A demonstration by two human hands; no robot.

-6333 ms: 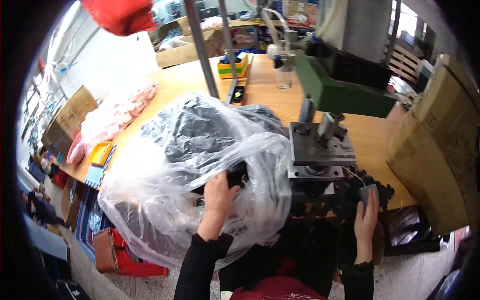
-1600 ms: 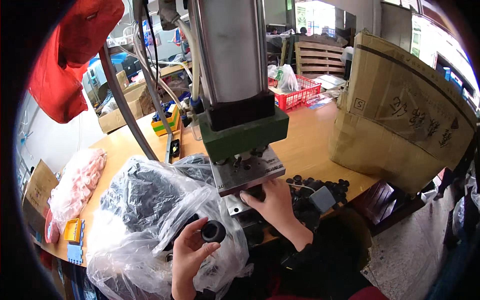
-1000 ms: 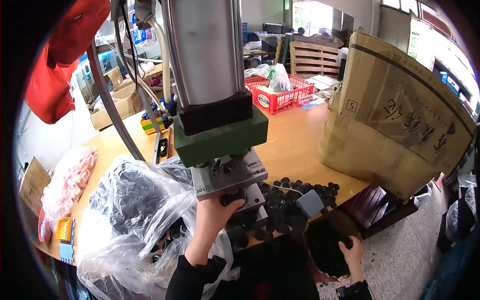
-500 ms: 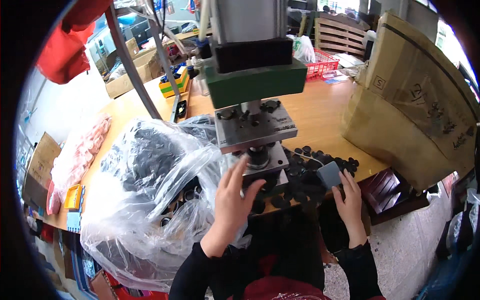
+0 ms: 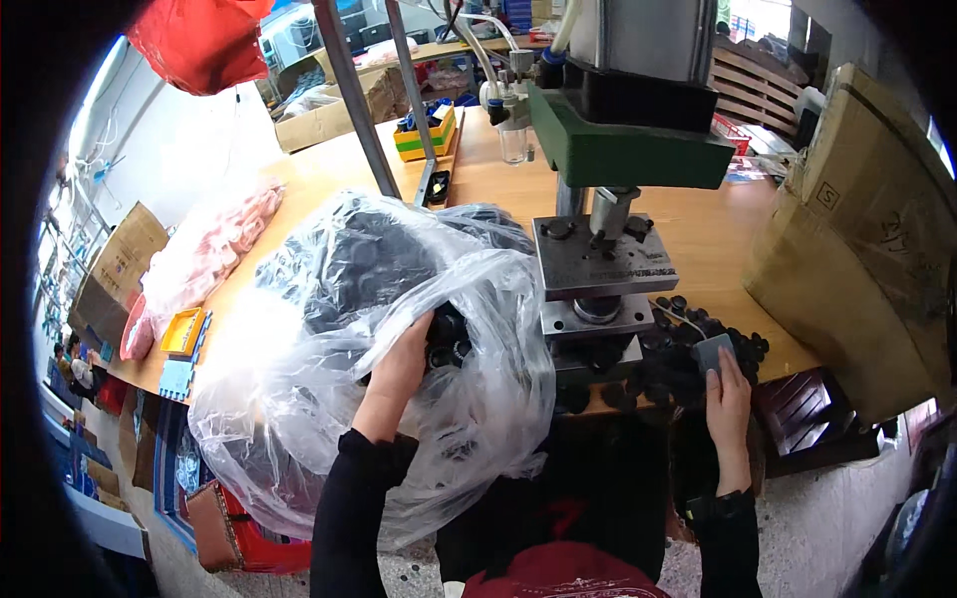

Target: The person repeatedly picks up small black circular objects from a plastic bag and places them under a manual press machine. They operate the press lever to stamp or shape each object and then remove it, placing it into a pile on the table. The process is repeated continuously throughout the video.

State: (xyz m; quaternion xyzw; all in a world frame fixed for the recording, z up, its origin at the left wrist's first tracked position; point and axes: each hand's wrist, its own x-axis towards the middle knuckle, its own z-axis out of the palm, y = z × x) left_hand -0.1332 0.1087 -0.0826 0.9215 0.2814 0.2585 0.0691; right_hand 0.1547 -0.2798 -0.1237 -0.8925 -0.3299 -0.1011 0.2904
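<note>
My left hand (image 5: 399, 361) reaches into a large clear plastic bag (image 5: 299, 424) of round black parts (image 5: 449, 337). Plastic and parts hide its fingertips, so I cannot see whether it grips one. My right hand (image 5: 729, 401) rests its stretched fingers on a small flat grey box (image 5: 712, 351) with a thin cable, beside the press. The press has a green head (image 5: 628, 145) over a metal die plate (image 5: 603, 257), and a round black piece (image 5: 597, 308) sits on the lower plate beneath it. Loose black discs (image 5: 658, 371) lie heaped around the grey box.
A big cardboard box (image 5: 852, 259) leans at the right. Pink soft pieces in plastic (image 5: 214, 244) and a yellow tray (image 5: 182, 331) are on the table's left. A metal post (image 5: 354, 95) rises behind the bag, near a yellow-green bin (image 5: 424, 140).
My left hand has gone from the press die down-left into the bag. My right hand has come onto the grey box. The whole view has shifted leftward.
</note>
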